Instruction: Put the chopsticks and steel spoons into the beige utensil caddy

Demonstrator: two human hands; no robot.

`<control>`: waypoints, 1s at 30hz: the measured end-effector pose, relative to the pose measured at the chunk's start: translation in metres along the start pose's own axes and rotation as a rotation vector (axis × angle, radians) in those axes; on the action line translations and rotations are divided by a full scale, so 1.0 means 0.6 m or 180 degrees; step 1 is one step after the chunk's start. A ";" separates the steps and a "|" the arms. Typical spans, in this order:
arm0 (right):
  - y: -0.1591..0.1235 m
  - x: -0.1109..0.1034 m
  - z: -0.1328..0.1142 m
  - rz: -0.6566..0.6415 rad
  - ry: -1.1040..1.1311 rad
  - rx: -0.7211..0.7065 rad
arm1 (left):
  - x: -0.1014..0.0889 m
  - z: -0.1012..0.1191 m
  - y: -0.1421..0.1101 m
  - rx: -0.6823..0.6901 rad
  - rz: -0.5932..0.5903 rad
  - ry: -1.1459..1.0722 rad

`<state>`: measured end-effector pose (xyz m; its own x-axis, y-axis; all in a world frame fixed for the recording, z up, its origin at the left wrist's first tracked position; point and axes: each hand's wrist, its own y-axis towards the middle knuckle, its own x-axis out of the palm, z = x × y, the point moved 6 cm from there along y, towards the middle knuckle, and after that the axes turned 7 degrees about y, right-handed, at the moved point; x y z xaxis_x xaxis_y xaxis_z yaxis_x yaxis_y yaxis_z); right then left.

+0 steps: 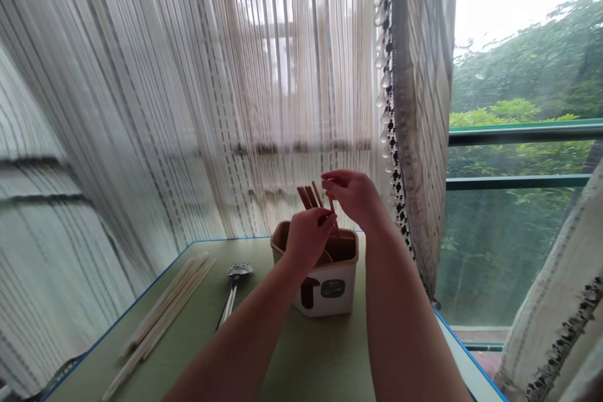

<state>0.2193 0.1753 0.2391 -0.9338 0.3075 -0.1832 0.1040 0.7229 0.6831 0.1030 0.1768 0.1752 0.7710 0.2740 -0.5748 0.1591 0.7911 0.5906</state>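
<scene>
A white utensil holder (pixel 347 292) with a brown rim and a dark label stands on the table. Several brown chopsticks (pixel 308 197) rise from its far side, leaning left. Above the holder's right part, my right hand (pixel 353 196) pinches the upper end of a chopstick (pixel 331 206). Lower down, my left hand (pixel 306 233) is over the opening, its thumb and fingers closed around the same chopstick near the rim. That chopstick's lower end goes down into the holder. My left hand and forearm hide much of the holder's left side and its inside.
Left on the green table (pixel 198 339) with blue edging lies a bundle of pale wooden chopsticks (pixel 162 308). Between it and the holder is a metal slotted spoon (pixel 240 270), its handle partly behind my left forearm. Striped curtains (pixel 198 107) hang close behind; a window with railings (pixel 522 132) is right.
</scene>
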 end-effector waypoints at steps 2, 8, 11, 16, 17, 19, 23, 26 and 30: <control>-0.002 -0.003 -0.004 0.0056 -0.0076 0.0011 | 0.001 0.001 0.001 0.0057 -0.0071 0.0040; -0.003 -0.006 -0.003 0.0126 -0.0137 -0.0069 | 0.011 -0.005 0.002 0.0161 -0.0212 0.0301; 0.000 -0.002 0.005 0.0051 -0.0154 -0.0085 | 0.011 -0.008 -0.001 0.0087 -0.0149 0.0295; 0.001 -0.001 0.005 0.0028 -0.0150 -0.0074 | -0.008 -0.004 -0.005 -0.0010 0.0283 0.0036; 0.001 -0.001 0.004 0.0026 -0.0138 -0.0065 | -0.010 -0.003 -0.004 -0.0004 0.0315 -0.0006; 0.001 -0.001 0.003 0.0011 -0.0074 -0.0058 | -0.010 -0.001 -0.003 0.0007 0.0261 -0.0089; 0.002 -0.001 0.008 -0.0013 0.0035 -0.0015 | -0.005 -0.003 -0.001 -0.0022 0.0101 -0.0210; 0.001 -0.002 0.008 0.0011 -0.0014 0.0030 | -0.006 -0.005 -0.002 -0.0045 0.0165 -0.0153; -0.002 -0.003 -0.001 0.0014 -0.0180 0.0074 | -0.016 -0.006 -0.005 -0.0120 0.0447 -0.0220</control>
<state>0.2209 0.1732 0.2389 -0.9125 0.3448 -0.2203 0.1167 0.7354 0.6675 0.0931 0.1736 0.1767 0.8249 0.3461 -0.4469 0.0246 0.7679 0.6401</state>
